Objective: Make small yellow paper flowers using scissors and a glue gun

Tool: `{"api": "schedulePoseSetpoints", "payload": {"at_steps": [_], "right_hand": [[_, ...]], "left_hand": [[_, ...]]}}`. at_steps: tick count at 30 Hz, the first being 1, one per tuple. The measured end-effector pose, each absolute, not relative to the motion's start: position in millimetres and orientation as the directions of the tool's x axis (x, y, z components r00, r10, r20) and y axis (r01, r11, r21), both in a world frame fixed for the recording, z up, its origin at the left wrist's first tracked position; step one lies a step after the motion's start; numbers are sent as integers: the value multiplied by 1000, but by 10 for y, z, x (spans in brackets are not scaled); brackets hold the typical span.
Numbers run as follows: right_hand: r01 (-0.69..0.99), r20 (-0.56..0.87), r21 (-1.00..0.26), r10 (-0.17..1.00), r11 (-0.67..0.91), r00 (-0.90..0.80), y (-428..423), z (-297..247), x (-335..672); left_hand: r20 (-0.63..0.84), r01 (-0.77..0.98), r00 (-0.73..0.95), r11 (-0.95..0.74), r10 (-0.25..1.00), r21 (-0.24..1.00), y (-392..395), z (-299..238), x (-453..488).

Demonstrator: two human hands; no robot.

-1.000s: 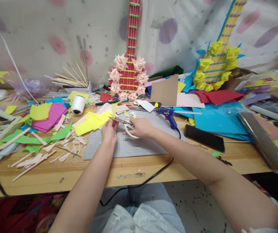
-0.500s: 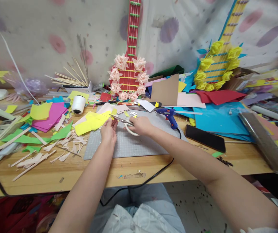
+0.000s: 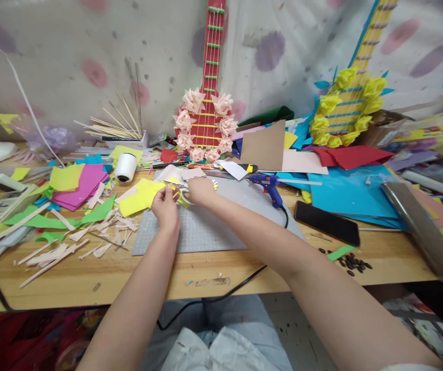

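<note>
My left hand [image 3: 164, 206] is closed, pinching the edge of a yellow paper sheet [image 3: 141, 196] at the far left corner of the grey cutting mat [image 3: 213, 226]. My right hand [image 3: 200, 190] is curled round white-handled scissors [image 3: 183, 196], whose blades are mostly hidden between the two hands. Both hands nearly touch over the paper's right edge.
A blue glue gun [image 3: 269, 184] with a black cord lies right of the hands, and a black phone [image 3: 326, 222] beyond it. A white thread spool [image 3: 125, 167], pink and green paper scraps [image 3: 78, 185], paper strips and two decorated paper guitars [image 3: 204, 126] crowd the wooden table [image 3: 101, 278].
My right hand with the scissors has moved left to meet the left hand at the yellow paper. The camera view has shifted slightly.
</note>
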State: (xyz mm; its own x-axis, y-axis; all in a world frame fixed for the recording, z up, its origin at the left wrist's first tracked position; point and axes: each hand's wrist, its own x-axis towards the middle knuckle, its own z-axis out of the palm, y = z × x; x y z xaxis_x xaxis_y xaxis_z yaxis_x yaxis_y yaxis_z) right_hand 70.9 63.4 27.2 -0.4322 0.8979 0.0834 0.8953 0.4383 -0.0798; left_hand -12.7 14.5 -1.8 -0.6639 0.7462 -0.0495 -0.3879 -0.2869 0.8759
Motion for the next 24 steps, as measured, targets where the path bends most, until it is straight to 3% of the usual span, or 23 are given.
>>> {"api": "schedulePoseSetpoints", "payload": {"at_steps": [5, 8, 11, 14, 15, 17, 19, 22, 24], "right_hand": [[852, 193, -143, 858, 504, -475, 523, 256, 769], [825, 233, -255, 860, 504, -453, 386, 330, 1116], [863, 27, -405, 948, 301, -318, 243, 424, 1815], [892, -280, -448, 937, 64, -207, 174, 510, 2638], [903, -297, -430, 946, -10, -131, 178, 529, 2865], [926, -164, -370, 986, -80, 20, 228, 533, 3171], [919, -82, -389, 996, -67, 38, 318, 473, 3260], [813, -48, -582, 997, 18, -57, 446, 281, 3129], [728, -14, -685, 1000, -8, -2, 488, 145, 3021]], "left_hand": [[-28, -371, -636, -273, 772, 888, 145, -27, -125], [-47, -394, -583, -232, 811, 890, 135, -25, -108], [-78, -415, -499, -159, 863, 896, 117, -10, -62], [-91, -409, -402, -90, 911, 908, 93, 5, 32], [-94, -399, -371, -67, 924, 914, 84, 6, 71], [-101, -374, -314, -25, 944, 927, 71, -5, 143], [-101, -344, -273, 1, 957, 939, 67, -29, 191], [-121, -332, -262, 28, 958, 943, 79, -69, 188], [-143, -349, -281, 37, 949, 936, 95, -81, 151]]}}
